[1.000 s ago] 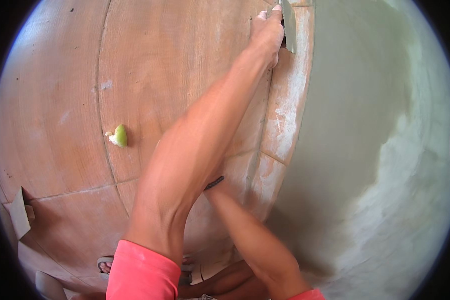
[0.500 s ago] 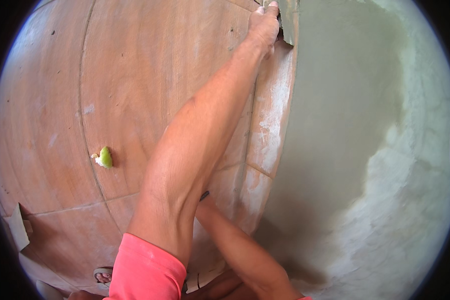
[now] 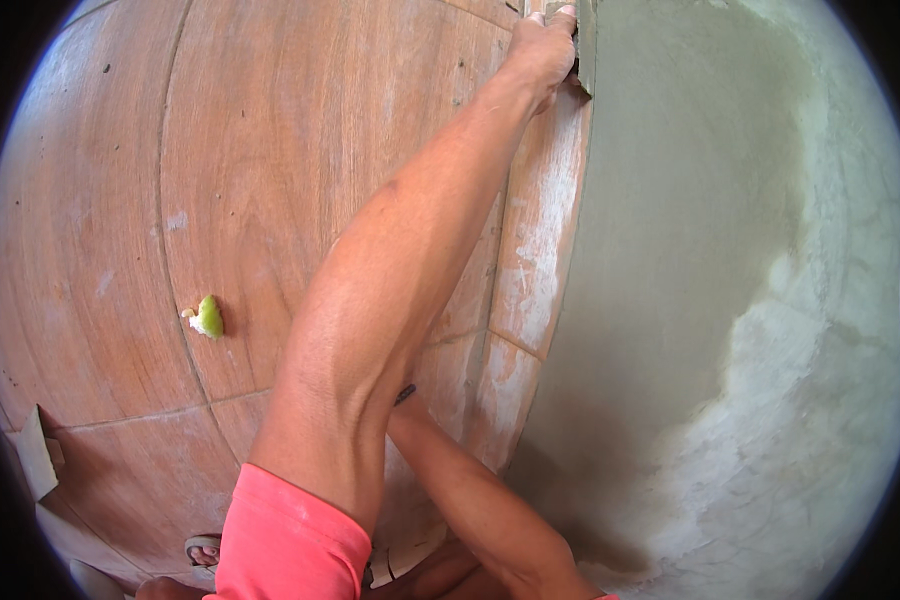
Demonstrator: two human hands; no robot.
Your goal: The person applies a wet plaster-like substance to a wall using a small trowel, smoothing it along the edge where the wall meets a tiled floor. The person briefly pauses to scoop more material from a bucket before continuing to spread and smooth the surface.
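Observation:
My left arm, in a pink sleeve, stretches up to the top of the view. There my left hand [image 3: 544, 50] is closed on a flat grey plate [image 3: 586, 50], much like a trowel, seen almost edge-on. The plate lies along the border of a smooth, damp-looking grey plaster surface [image 3: 680, 180], just above a narrow tile strip [image 3: 540, 240] smeared with white. From the lower right, my right forearm [image 3: 480, 490] passes behind the left one, with a dark band at its wrist. The left arm hides my right hand and its fingers.
Wood-patterned brown tiles [image 3: 260, 190] cover the floor on the left. A bitten-looking green piece of fruit [image 3: 208, 317] lies on them. A bent grey sheet [image 3: 38, 455] stands at the lower left, and a sandalled foot [image 3: 203, 550] shows near the bottom. Paler plaster [image 3: 770, 420] spreads at the right.
My left hand has shifted slightly right with the plate, which has turned and now shows a narrower face. The right forearm has hardly moved.

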